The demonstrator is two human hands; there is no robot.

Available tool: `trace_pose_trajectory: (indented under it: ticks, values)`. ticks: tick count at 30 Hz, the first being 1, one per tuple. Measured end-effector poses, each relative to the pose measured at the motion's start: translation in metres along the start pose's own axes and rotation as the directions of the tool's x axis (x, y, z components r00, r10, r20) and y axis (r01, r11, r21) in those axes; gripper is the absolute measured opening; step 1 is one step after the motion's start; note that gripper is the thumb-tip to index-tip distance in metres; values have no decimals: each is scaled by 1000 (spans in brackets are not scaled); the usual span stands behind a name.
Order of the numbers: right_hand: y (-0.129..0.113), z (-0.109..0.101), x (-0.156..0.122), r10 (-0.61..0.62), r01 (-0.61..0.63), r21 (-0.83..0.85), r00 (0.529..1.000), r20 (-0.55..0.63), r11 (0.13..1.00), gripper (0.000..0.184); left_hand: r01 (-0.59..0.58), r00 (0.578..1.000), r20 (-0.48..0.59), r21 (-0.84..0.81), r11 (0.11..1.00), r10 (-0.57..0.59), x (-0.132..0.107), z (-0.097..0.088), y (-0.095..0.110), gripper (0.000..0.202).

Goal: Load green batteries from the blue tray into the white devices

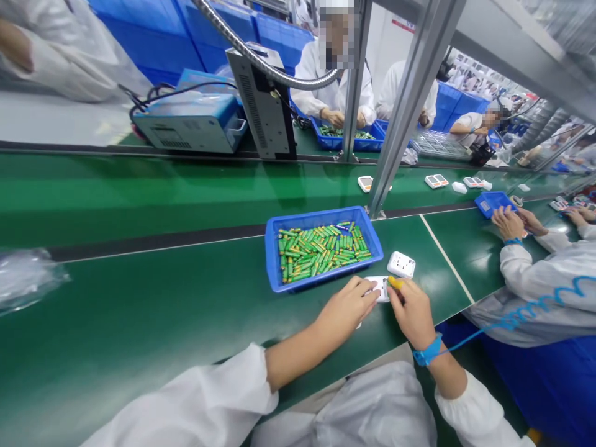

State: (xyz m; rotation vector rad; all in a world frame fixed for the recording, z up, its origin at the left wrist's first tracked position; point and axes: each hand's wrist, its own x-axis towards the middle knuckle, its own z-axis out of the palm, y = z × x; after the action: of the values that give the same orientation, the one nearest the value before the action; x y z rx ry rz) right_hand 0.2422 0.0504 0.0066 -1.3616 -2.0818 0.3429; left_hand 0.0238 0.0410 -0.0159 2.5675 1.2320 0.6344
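Observation:
My left hand (347,308) lies over a small white plastic device (382,289) on the green work surface, its fingers pressing the device from the left. At the device's right end, my right hand (414,311) has its thumb and fingers drawn together. Something yellow, perhaps a finger cot, covers a fingertip there; what the fingers pinch is too small to make out. A blue wrist strap (427,351) with a coiled cord is on my right wrist. Just beyond my hands stand a blue tray (275,284) of green batteries (321,251) and a second white device (401,265).
A metal post (395,118) rises behind the tray. Several white devices (436,181) lie on the far green belt (186,192). At right, a co-worker's hands (507,222) are near a blue tray (491,202). A clear plastic bag (28,279) lies at left.

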Motion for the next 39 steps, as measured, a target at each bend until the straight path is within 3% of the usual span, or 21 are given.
trace_pose_trajectory:
  ticks: [5, 9, 13, 16, 19, 21, 23, 25, 31, 35, 37, 39]
  values:
    - [-6, 6, -17, -41, 40, -84, 999, -8, 996, 29, 13, 1000, 13, 10, 1000, -13, 0, -1, 3, 19]
    - [-11, -5, -16, -50, 51, -74, 999, 19, 996, 28, 16, 1000, 5, 11, 1000, -16, 0, -4, 4, 17]
    - [-11, -23, 21, -112, 112, 10, 993, 45, 994, 22, 14, 1000, -27, 50, 999, -12, 1, -4, 6, 18]
    - [-19, -11, 79, -217, 214, 38, 965, 150, 976, 20, 4, 998, -64, 87, 996, 1, 2, -1, 6, 15]
    - [-44, 24, 146, -319, 362, -51, 871, 375, 931, 21, -4, 997, -82, 124, 992, 14, 3, 1, 5, 13]
    - [-66, 48, 182, -328, 490, -165, 760, 561, 856, 20, -2, 997, -82, 132, 991, 13, 4, 1, 5, 12]
    - [-84, 63, 203, -292, 602, -236, 646, 705, 763, 21, -3, 996, -85, 128, 992, 14, 3, 2, 5, 9]
    - [-94, 70, 212, -264, 664, -255, 577, 773, 703, 24, -3, 995, -102, 129, 992, 16, 3, 3, 6, 6]
    - [-82, 69, 217, -315, 778, -212, 465, 827, 591, 31, -3, 992, -125, 129, 992, 19, 2, 11, 9, 7]
    - [-79, 68, 225, -339, 801, -144, 398, 852, 581, 27, 0, 991, -129, 109, 994, 14, 2, 14, 7, 8]
    - [-81, 64, 227, -340, 780, -117, 396, 853, 615, 25, -3, 992, -123, 115, 993, 17, 2, 14, 7, 10]
    - [-82, 54, 226, -367, 740, -97, 438, 821, 665, 20, 2, 993, -118, 122, 993, 12, 2, 14, 6, 11]
